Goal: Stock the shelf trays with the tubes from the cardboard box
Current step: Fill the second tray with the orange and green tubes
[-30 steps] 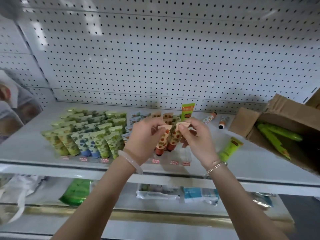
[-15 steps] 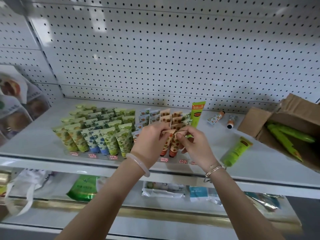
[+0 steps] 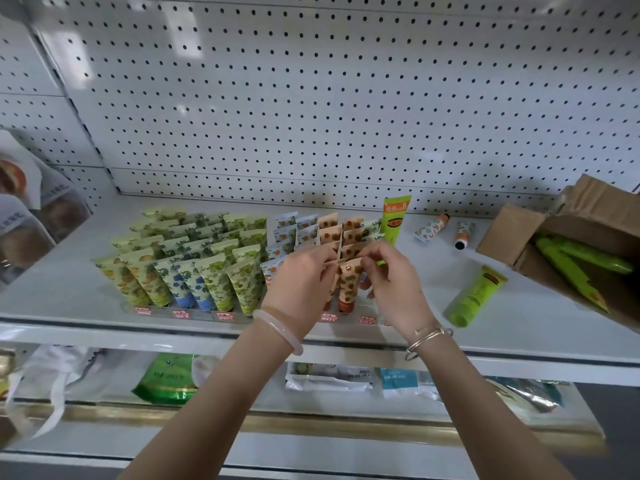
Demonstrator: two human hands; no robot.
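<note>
- Hands: left hand [image 3: 304, 282] and right hand [image 3: 393, 289] both pinch the crimped top of a peach, orange-flowered plastic tube [image 3: 347, 289], cap-down at the front of the clear shelf tray [image 3: 367, 319].
- Seat it upright, level with its row, before letting go.

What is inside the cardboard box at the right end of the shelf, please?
Inside the cardboard box lie at least two long green tubes. Its right part runs out of frame, so others may be hidden.

Cardboard box [image 3: 512, 233] right of tubes [image 3: 194, 258]
</note>
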